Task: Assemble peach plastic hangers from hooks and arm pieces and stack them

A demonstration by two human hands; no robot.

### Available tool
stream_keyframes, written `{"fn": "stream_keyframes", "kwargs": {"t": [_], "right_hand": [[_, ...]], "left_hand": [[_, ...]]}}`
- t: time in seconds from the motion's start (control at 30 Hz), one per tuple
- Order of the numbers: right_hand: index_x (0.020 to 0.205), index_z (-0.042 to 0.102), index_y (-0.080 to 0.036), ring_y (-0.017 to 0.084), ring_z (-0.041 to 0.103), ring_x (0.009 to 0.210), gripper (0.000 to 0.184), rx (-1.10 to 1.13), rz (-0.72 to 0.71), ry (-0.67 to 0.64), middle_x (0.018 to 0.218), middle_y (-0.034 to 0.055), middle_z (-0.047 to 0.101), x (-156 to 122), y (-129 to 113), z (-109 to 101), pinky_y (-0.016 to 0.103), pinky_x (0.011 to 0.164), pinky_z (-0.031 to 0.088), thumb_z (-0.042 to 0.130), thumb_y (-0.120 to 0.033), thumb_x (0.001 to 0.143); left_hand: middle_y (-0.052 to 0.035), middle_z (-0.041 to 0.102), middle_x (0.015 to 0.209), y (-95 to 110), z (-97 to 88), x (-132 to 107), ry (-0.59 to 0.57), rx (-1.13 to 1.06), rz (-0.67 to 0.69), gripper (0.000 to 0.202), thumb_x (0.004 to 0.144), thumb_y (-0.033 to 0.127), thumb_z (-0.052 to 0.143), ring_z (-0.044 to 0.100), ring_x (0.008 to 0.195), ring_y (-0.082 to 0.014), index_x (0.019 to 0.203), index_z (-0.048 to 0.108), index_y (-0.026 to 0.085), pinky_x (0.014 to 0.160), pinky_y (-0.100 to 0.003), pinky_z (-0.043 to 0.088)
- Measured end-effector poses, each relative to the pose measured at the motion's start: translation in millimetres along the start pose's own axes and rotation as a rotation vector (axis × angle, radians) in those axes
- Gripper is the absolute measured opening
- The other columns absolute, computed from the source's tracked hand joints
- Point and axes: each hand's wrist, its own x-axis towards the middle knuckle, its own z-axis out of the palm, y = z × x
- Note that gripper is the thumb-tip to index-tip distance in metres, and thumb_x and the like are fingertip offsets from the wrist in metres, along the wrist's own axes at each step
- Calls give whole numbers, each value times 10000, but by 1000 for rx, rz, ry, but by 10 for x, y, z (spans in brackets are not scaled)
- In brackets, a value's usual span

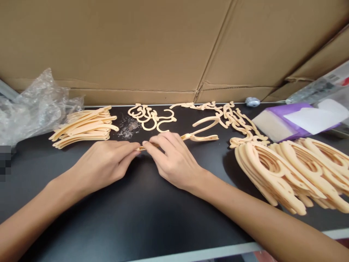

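Hanger [204, 138], pale and slim, spans a person's two bare hands just above the dark counter [152, 218], near the middle of the view. The left hand [107, 160] pinches its left end, thumb and fingers closed on the piece. The right hand [174, 160], fingers bent and drawn together, grips it farther along; a short stretch shows between the two. How the fingertips sit underneath is hidden. Beyond the right hand juts a forked end, one curved prong above a straighter one.

By its look, the piece is light, stiff moulded plastic, probably smooth enough to twist in a loose hold. Its thin prongs look likeliest to snap if bent sideways. The surest hold would seem to be on the flat arm, close to the fork, with the curved prong left free.

Behind the left hand lies a pile of arms [84, 127], with plastic wrap [40, 105] beside it. Loose hooks [148, 123] lie behind the right hand, with more small parts [237, 123] to their right. At far right, nested hangers [286, 189] lean in rows in front of a purple pack [289, 127]. Cardboard [136, 43] walls the rear.
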Motion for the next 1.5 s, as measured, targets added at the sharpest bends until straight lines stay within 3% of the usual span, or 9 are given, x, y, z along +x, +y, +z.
{"fn": "stream_keyframes", "kwargs": {"t": [0.17,0.4,0.5,0.63,0.87,1.0,1.1,1.33,1.5], "right_hand": [[1019,741,-171,230,620,951,247,169,182,132,1003,108,747,3,52,-71,412,858,443,495,-198,1017],[882,696,-189,154,637,709,347,963,1034,327,790,34,731,106,356,-50,294,705,500,660,-534,900],[874,634,-204,152,645,642,435,1360,1223,437,758,34,736,162,447,-103,273,626,516,701,-631,833],[829,603,-199,130,629,569,340,1651,1324,461,695,10,720,167,457,-135,248,565,521,679,-522,906],[716,587,-188,106,677,587,290,1675,1413,681,607,-11,684,197,475,-173,200,596,571,578,-229,1003],[747,608,-176,98,695,611,289,1632,1416,797,653,2,708,230,522,-218,182,616,604,531,-189,1026],[807,622,-181,107,717,669,219,1633,1378,844,712,5,719,211,595,-228,185,652,634,546,-186,1012],[859,619,-192,90,722,657,168,1643,1312,851,734,-16,715,160,693,-260,147,619,638,534,-169,1003],[828,594,-165,85,696,555,224,1580,1417,861,632,-13,700,204,564,-278,129,552,608,475,-100,1006]], "left_hand": [[-4,725,800,-114,-106,37,162,122,-168,208,1021,314,505,635,673,-137,966,658,185,670,-253,478],[34,718,767,-136,-132,15,250,24,-248,196,992,332,555,602,625,-104,962,679,183,624,-222,472],[11,746,817,-102,-66,13,234,28,-203,201,985,335,563,633,645,-123,976,699,188,614,-234,481],[-11,744,836,-82,-4,17,241,90,-72,147,960,276,569,663,686,-153,989,694,205,643,-259,503],[-70,682,1142,-82,-71,-2,384,328,-32,296,880,213,677,639,1065,-296,1163,661,298,965,-489,519],[-57,691,961,-11,-5,-15,404,275,154,294,866,169,690,629,862,-247,1135,676,287,801,-424,522],[-26,672,754,52,97,-8,215,113,312,200,914,132,619,577,658,-175,1083,691,209,625,-315,463],[-26,749,787,21,174,62,60,-137,-262,344,982,399,527,610,595,-135,1097,744,159,649,-264,509],[-30,752,789,36,121,121,129,-391,-609,507,910,543,565,675,682,-190,1238,678,173,716,-324,569]]}}
